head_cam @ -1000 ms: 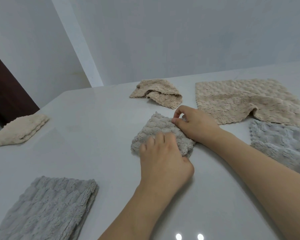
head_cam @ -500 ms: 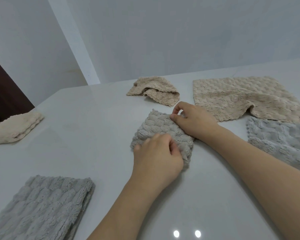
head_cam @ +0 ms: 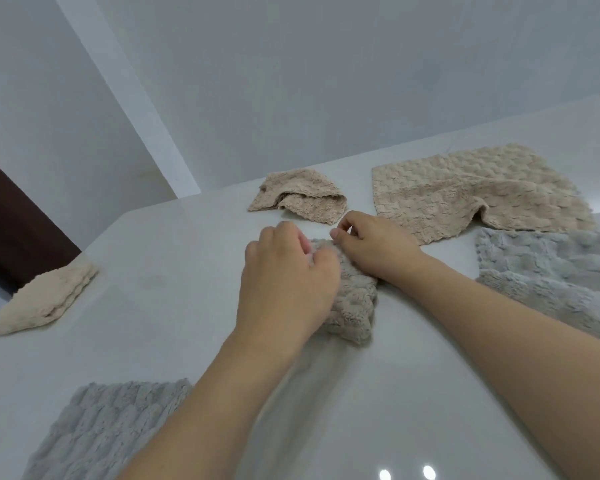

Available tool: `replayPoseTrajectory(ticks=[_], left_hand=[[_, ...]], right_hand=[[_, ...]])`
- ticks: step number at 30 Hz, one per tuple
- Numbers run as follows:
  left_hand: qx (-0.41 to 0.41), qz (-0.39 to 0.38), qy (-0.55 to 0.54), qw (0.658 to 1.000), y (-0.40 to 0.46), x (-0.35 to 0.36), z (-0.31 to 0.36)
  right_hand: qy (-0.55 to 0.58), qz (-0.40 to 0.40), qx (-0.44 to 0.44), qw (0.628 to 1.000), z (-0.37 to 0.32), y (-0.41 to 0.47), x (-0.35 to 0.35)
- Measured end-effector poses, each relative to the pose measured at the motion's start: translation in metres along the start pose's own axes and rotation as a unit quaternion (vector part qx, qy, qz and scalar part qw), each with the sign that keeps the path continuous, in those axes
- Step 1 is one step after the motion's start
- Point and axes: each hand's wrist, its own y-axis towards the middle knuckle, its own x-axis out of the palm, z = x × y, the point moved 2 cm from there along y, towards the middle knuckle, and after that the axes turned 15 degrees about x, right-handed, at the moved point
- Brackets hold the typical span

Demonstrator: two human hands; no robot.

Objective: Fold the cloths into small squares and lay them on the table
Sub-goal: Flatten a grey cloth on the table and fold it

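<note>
Under the curled left hand, most of the grey cloth hides; right hand pinches its edge.

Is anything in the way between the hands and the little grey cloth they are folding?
No, nothing visible. The left hand lies right on top of the small grey cloth, and the right hand touches its far edge. The cloth already lies on the table, apart from the other cloths.
</note>
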Motion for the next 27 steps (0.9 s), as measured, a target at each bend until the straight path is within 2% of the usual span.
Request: replayPoseTrajectory(ticks=[1,4,6,8,12,14,16,17,19,21,22,25,27], left_hand=[[0.018,-0.004,0.026,0.999,0.005,0.003,-0.001],[0.018,-0.166,0.118,0.979,-0.006,0.043,-0.016],[0.011,-0.212,0.160,0.964,-0.020,0.063,-0.028],[0.002,-0.222,0.149,0.964,-0.020,0.067,-0.034],[-0.048,-0.322,0.082,0.942,-0.002,0.056,-0.035],[-0.106,-0.287,0.044,0.951,0.015,0.048,-0.041],[-0.213,-0.167,-0.019,0.962,0.030,0.040,-0.056],[-0.263,-0.125,-0.065,0.954,0.035,0.039,-0.064],[-0.297,-0.129,-0.177,0.929,0.039,0.043,-0.071],[-0.280,-0.153,-0.218,0.922,0.042,0.048,-0.069],[-0.258,-0.150,-0.207,0.932,0.043,0.050,-0.068],[-0.144,-0.098,-0.095,0.980,0.046,0.051,-0.066],[-0.081,-0.043,-0.117,0.989,0.042,0.046,-0.066]], right_hand=[[0.024,-0.007,0.004,1.000,0.001,0.001,0.000],[0.085,-0.022,0.013,0.996,0.004,0.005,-0.001],[0.094,-0.022,0.012,0.995,0.006,0.006,-0.001],[0.093,-0.020,0.010,0.995,0.006,0.007,0.001],[0.103,-0.015,0.008,0.995,0.006,0.008,0.001],[0.098,-0.018,0.002,0.995,0.006,0.007,0.000],[0.117,-0.020,-0.006,0.993,0.006,0.006,-0.001],[0.145,-0.019,-0.014,0.989,0.006,0.005,-0.002],[0.212,-0.010,-0.032,0.977,0.006,0.004,-0.004],[0.255,-0.004,-0.036,0.966,0.005,0.005,-0.006],[0.269,-0.004,-0.032,0.962,0.004,0.005,-0.007],[0.279,-0.010,0.011,0.960,0.004,0.003,-0.009],[0.272,-0.017,0.046,0.961,0.004,0.003,-0.010]])
